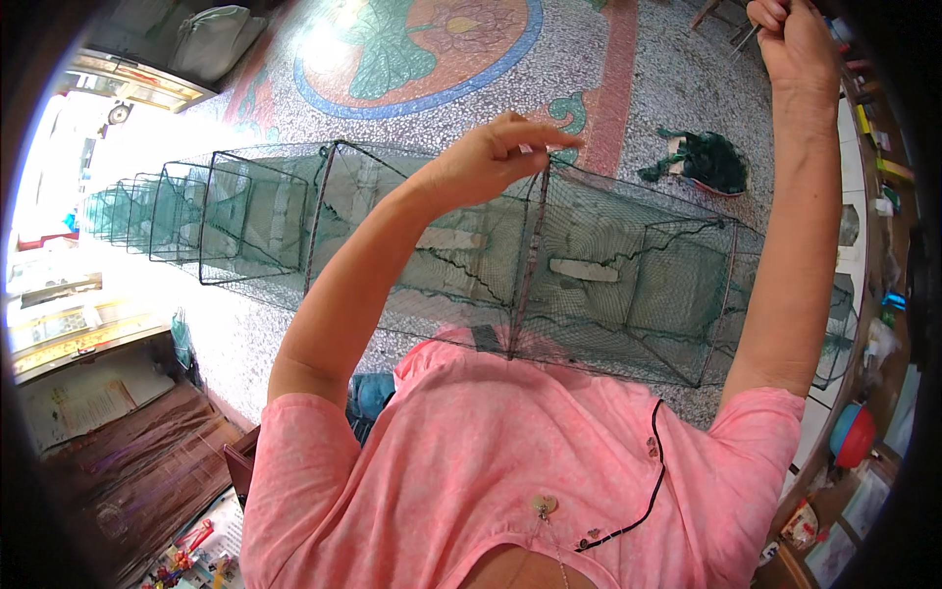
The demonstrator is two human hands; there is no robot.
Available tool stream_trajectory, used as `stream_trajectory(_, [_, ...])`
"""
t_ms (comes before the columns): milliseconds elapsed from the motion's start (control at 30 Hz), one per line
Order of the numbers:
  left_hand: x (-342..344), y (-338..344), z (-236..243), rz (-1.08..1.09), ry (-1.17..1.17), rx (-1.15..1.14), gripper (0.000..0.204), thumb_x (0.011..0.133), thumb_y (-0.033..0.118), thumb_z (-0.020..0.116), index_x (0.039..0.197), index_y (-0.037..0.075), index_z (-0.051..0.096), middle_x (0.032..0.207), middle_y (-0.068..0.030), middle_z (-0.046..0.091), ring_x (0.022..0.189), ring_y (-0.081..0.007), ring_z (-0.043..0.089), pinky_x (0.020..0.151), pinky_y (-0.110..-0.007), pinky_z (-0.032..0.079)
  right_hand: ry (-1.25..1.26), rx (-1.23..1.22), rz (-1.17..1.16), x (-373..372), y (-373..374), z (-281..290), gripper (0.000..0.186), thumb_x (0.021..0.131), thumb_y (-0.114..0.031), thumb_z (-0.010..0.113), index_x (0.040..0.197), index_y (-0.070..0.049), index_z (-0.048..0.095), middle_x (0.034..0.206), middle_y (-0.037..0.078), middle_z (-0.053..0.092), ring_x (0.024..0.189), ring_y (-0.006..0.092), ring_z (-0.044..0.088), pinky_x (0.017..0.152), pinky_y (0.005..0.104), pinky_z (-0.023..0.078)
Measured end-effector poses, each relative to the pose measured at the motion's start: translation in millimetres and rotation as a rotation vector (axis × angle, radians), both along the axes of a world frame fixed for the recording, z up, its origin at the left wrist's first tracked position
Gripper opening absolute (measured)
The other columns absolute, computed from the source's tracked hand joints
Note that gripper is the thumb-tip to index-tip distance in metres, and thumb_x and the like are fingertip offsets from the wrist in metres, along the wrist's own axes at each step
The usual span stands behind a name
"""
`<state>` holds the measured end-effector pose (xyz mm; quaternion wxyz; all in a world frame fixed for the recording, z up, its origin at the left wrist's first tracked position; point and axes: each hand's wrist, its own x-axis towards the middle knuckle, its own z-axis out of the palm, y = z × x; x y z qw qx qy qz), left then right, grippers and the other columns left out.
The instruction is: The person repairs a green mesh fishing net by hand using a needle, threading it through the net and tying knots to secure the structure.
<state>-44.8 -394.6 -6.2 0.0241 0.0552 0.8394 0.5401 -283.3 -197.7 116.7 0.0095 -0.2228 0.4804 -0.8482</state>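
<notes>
A long fishing-net trap of green mesh on dark rectangular metal frames stretches across in front of me. My left hand is over its upper edge, beside the top of one upright frame bar. The index finger reaches out to the right, apart from the other, loosely bent fingers; nothing shows in them. Raised high at the top right, my right hand has its fingers closed on a thin needle-like tool. Any thread between the hands is too fine to make out.
A bundle of dark green netting lies on the speckled floor beyond the trap. Shelves with small goods run along the right. At the lower left stands a brown-covered surface. Strong light comes in at the left.
</notes>
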Motion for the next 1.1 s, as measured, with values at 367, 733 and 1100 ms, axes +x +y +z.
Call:
stream_trajectory(367, [-3, -21, -17, 0.267, -0.320, 0.668, 0.017, 0.092, 0.028, 0.050, 0.092, 0.012, 0.056, 0.100, -0.0003, 0.059, 0.093, -0.0107, 0.055, 0.081, -0.026, 0.042, 0.507, 0.965, 0.165, 116, 6, -22, 0.011, 0.082, -0.006, 0.061, 0.092, -0.005, 0.065, 0.066, 0.002, 0.060, 0.055, 0.0132, 0.055, 0.052, 0.0276, 0.043])
stream_trajectory(733, [-12, -26, -27, 0.176, -0.339, 0.699, 0.013, 0.093, 0.021, 0.050, 0.091, 0.009, 0.054, 0.088, -0.0006, 0.058, 0.066, -0.0050, 0.047, 0.061, -0.019, 0.039, 0.352, 1.177, 0.290, 175, 6, -95, 0.010, 0.076, -0.002, 0.062, 0.085, 0.000, 0.065, 0.075, 0.010, 0.057, 0.066, 0.0234, 0.059, 0.059, 0.0310, 0.045])
stream_trajectory(1100, [-8, -16, -17, 0.212, -0.391, 0.469, 0.016, 0.086, 0.020, 0.061, 0.089, 0.004, 0.061, 0.076, 0.0007, 0.058, 0.065, -0.0051, 0.047, 0.058, -0.019, 0.038, 0.114, 1.109, 0.189, 192, -21, -115, 0.015, 0.075, 0.002, 0.060, 0.089, -0.002, 0.056, 0.076, 0.013, 0.058, 0.066, 0.0262, 0.059, 0.060, 0.0351, 0.046])
